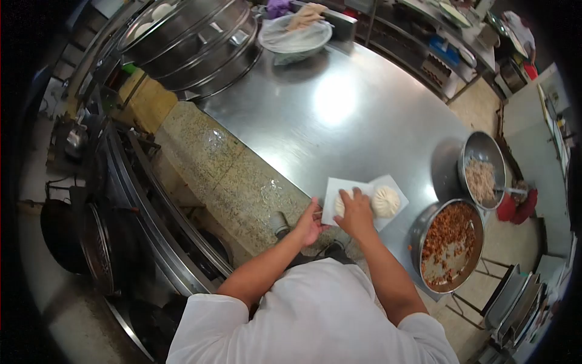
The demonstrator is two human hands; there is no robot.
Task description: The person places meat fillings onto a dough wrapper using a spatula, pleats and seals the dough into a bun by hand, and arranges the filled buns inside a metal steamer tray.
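Observation:
A pleated white bun [385,202] rests on a square of white paper [388,180] near the steel table's front edge. Just left of it, a second bun [339,207] sits on another paper square [339,184]. My right hand [356,213] covers most of that second bun from above, its fingers curled round it. At the left edge of the same paper is my left hand [309,225], with its thumb up and its fingers reaching to the paper's edge, partly out of sight. The left hand appears to pinch the paper there.
A pan of reddish-brown filling [451,239] and a bowl of pale filling [480,179] stand at the right. Stacked steamers [200,51] and a plastic-covered bowl [294,37] occupy the far end of the steel table [273,127]. Stoves line the left.

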